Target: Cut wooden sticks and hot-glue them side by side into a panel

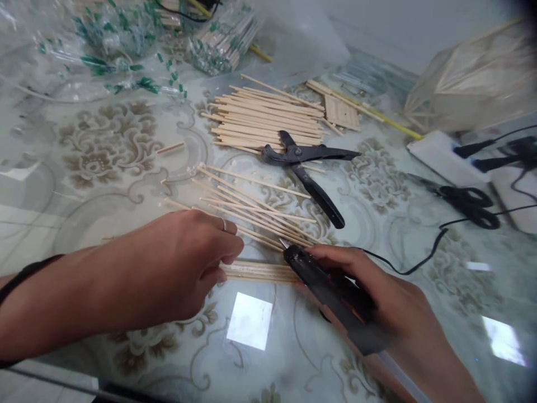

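Note:
My right hand [377,291] is wrapped round a black hot glue gun [323,291], its metal tip pointing up and left, a clear glue stick [403,375] trailing from its rear. Below the tip lies a narrow row of wooden sticks [260,271] side by side. The fingers of my left hand [197,263] are closed at that row's left end, pinching it; the thumb and fingertip contact is partly hidden. Just beyond both hands, loose thin wooden sticks [260,207] lie scattered at angles on the glass-topped table [168,364].
Black-handled cutters [300,159] rest against a pile of wooden sticks [268,117]. Scissors [461,201] and a white power strip [447,157] lie right, with a black cord [419,268] nearby. Plastic wrappers [113,56] and a bundle of sticks [226,39] occupy the back left.

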Available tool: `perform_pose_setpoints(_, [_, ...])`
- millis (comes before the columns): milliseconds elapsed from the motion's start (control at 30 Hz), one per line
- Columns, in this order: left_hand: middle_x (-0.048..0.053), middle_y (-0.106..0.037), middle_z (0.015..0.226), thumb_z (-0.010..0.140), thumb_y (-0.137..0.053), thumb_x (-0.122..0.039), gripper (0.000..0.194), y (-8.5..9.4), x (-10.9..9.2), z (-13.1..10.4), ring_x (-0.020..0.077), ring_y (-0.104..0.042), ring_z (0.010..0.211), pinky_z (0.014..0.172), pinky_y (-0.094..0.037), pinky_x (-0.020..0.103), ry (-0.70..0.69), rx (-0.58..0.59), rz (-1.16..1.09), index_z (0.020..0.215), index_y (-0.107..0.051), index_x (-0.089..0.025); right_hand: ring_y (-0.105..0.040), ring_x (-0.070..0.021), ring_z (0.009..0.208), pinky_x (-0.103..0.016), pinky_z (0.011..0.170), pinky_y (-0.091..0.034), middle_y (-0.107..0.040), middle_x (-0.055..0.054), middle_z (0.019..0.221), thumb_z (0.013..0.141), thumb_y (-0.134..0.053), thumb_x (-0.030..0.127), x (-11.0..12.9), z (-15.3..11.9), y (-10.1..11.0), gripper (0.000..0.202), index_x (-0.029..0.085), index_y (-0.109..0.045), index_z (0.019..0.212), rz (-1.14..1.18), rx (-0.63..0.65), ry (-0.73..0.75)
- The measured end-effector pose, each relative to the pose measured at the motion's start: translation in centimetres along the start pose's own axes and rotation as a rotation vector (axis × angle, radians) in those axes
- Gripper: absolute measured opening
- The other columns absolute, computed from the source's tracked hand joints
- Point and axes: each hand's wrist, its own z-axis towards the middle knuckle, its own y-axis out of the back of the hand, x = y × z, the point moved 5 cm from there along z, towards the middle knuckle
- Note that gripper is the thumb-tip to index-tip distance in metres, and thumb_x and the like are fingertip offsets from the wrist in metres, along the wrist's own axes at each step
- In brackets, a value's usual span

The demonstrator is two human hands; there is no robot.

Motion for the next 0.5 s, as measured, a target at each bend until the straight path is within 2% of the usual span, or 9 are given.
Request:
perform_pose_setpoints(133, [-0.005, -0.061, 0.071, 0.085, -0.067, -0.005, 0.027, -0.1, 0.0, 0.2, 0.0116, -0.055, 0.062, 0.061, -0.037, 0.03, 0.054, 0.047, -0.003, 0.066, -0.054, -0.019, -0.082, -0.0264, 0.08, -0.034, 0.07, -0.065, -0.083, 0.0, 0.103, 0.091, -0.07, 0.024, 0.9, 0.1, 0.1, 0.035, 0.035, -0.065, 0.124, -0.007, -0.032, -0.074])
perform_pose_setpoints(233, [-0.004, -0.062, 0.072, 0.086, -0.065, -0.007, 0.026, -0.2, 0.0, 0.1, 0.0126, -0.056, 0.065, 0.064, -0.037, 0.03, 0.108, 0.097, 0.021, 0.066, -0.053, -0.019, -0.081, -0.024, 0.082, -0.031, 0.072, -0.063, -0.083, 0.001, 0.102, 0.089, -0.068, 0.018, 1.5, 0.1, 0.1, 0.038, 0.033, -0.064, 0.124, -0.016, -0.033, -0.106])
perform_pose_setpoints(333, [-0.003, -0.06, 0.072, 0.084, -0.062, -0.007, 0.025, -0.3, -0.2, 0.0, 0.0144, -0.056, 0.068, 0.067, -0.039, 0.031, 0.127, 0.093, 0.042, 0.066, -0.051, -0.02, -0.079, -0.0224, 0.082, -0.03, 0.074, -0.061, -0.082, 0.001, 0.103, 0.088, -0.066, 0.014, 1.7, 0.1, 0.2, 0.041, 0.032, -0.063, 0.125, -0.008, -0.029, -0.102])
perform_pose_setpoints(500, [-0.002, -0.058, 0.074, 0.085, -0.06, -0.008, 0.021, -0.7, -0.1, -0.1, 0.0164, -0.057, 0.071, 0.068, -0.04, 0.033, 0.135, 0.071, 0.035, 0.071, -0.051, -0.02, -0.08, -0.0237, 0.08, -0.031, 0.072, -0.061, -0.082, 0.0, 0.101, 0.087, -0.069, 0.017, 1.4, 0.1, 0.2, 0.04, 0.032, -0.065, 0.123, -0.002, -0.029, -0.086])
